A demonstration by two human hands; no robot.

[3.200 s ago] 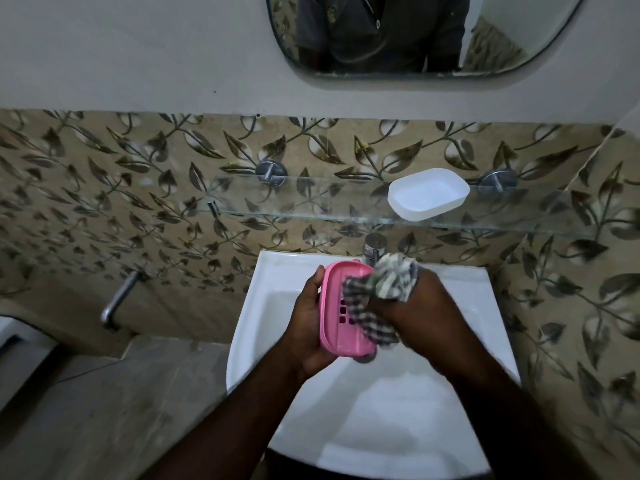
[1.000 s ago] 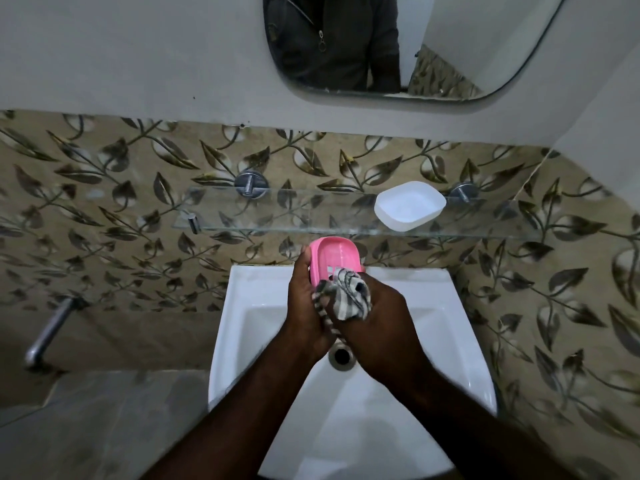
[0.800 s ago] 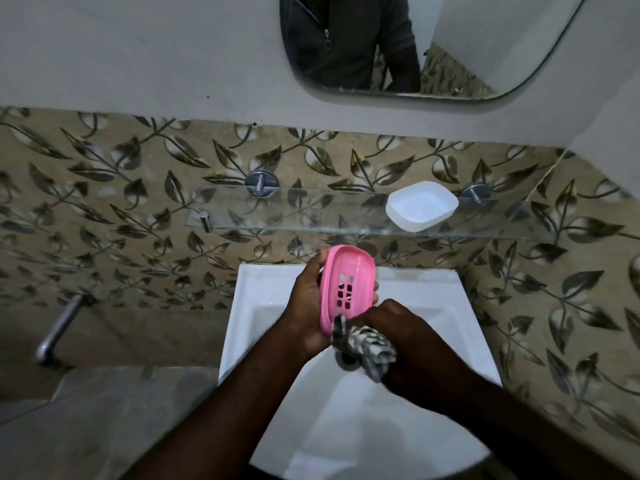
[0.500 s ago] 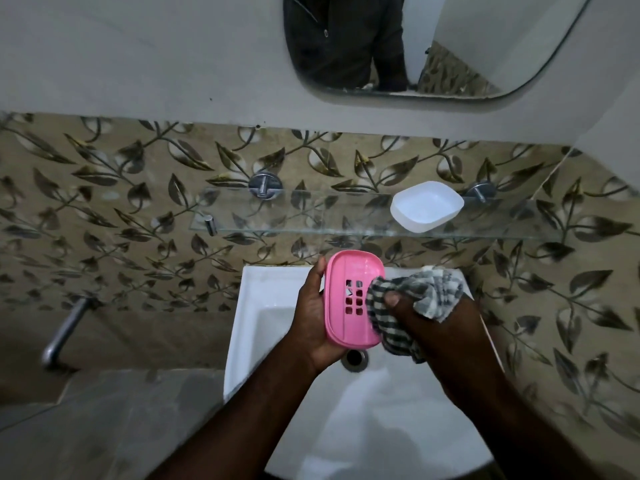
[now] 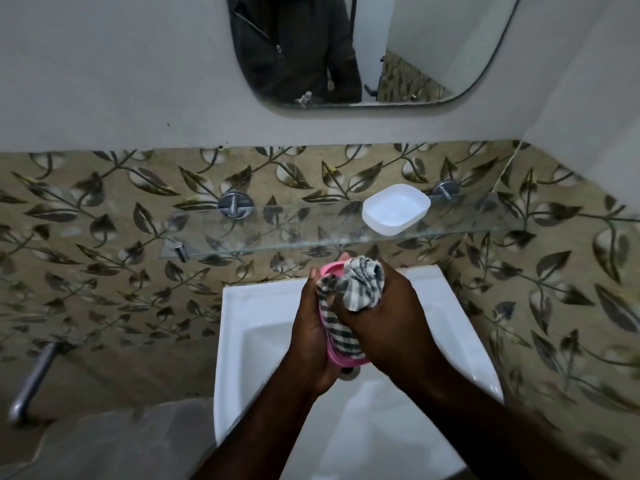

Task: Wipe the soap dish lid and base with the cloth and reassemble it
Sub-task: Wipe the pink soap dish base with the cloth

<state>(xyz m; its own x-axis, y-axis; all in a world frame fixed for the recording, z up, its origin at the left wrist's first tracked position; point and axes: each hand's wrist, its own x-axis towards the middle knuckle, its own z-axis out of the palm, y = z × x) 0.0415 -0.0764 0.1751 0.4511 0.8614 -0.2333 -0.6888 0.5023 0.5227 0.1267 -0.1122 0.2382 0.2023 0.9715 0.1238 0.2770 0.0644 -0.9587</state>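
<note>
Over the white sink [image 5: 249, 327], my left hand [image 5: 310, 330] grips the pink slotted soap dish part [image 5: 341, 358] on its edge. Only its top rim and bottom corner show. My right hand [image 5: 384, 320] presses the bunched checked cloth [image 5: 360, 282] against the pink part's face, covering most of it. The white soap dish part [image 5: 394, 209] lies open side up on the glass shelf [image 5: 277, 233], apart from both hands.
A mirror [image 5: 367, 50] hangs above the leaf-patterned tiles. Metal shelf brackets [image 5: 234, 205] hold the glass shelf just above my hands. A metal tap handle [image 5: 31, 382] sticks out low on the left wall. The sink drain [image 5: 346, 372] lies under the pink part.
My right hand has moved the cloth from the pink part's right side onto its face, covering the slots. Both hands have risen slightly toward the shelf.
</note>
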